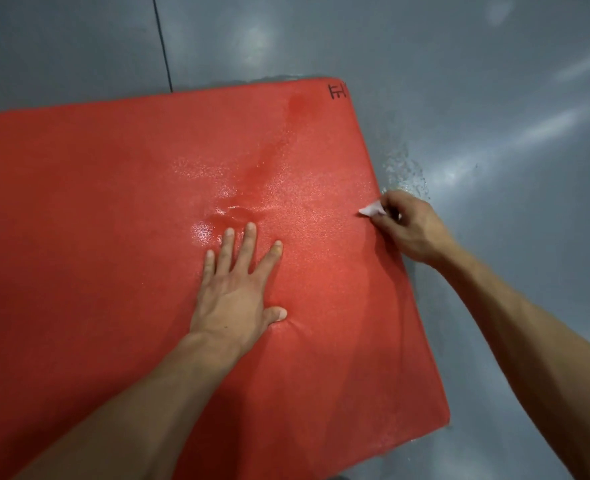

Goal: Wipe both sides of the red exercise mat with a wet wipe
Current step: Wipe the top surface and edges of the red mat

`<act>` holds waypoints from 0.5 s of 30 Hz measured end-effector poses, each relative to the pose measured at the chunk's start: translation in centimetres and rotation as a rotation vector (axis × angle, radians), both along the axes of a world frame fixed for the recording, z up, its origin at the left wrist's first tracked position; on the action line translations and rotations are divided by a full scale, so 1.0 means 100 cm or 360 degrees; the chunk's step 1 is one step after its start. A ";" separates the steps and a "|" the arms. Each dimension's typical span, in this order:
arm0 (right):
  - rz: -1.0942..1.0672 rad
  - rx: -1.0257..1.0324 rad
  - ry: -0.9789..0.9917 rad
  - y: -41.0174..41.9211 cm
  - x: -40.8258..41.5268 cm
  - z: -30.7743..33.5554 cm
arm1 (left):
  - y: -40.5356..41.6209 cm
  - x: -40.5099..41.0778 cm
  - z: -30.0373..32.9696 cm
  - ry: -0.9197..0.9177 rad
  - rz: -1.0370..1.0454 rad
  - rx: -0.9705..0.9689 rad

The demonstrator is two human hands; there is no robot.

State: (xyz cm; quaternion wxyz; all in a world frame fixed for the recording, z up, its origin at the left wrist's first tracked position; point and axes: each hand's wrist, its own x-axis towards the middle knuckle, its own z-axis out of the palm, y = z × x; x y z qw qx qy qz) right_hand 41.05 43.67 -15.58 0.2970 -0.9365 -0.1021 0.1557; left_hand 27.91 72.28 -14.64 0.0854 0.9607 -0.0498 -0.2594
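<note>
The red exercise mat lies flat on the floor and fills most of the view. Wet, glossy streaks run down its middle, and a small black mark sits at its far right corner. My left hand presses flat on the mat with fingers spread, and the foam dents under the thumb. My right hand is at the mat's right edge, its fingers curled round a small white wet wipe whose tip pokes out over the mat.
Glossy grey floor surrounds the mat. Water droplets are spattered on it just beyond the right edge. A dark seam runs across the floor at the upper left.
</note>
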 end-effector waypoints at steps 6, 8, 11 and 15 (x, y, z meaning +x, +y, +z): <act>0.0020 -0.0209 -0.0098 0.022 0.025 0.002 | 0.001 0.000 0.000 0.0030 0.0023 -0.0041; 0.0074 -0.0165 -0.0083 0.014 0.004 0.004 | 0.001 0.001 0.000 0.0039 0.0042 -0.0056; 0.0233 -0.0099 0.0057 -0.017 -0.058 0.013 | 0.001 0.001 -0.001 0.0028 0.0058 -0.0079; 0.0152 -0.0152 -0.0068 -0.024 -0.043 0.011 | 0.000 0.001 -0.001 0.0032 0.0064 -0.0093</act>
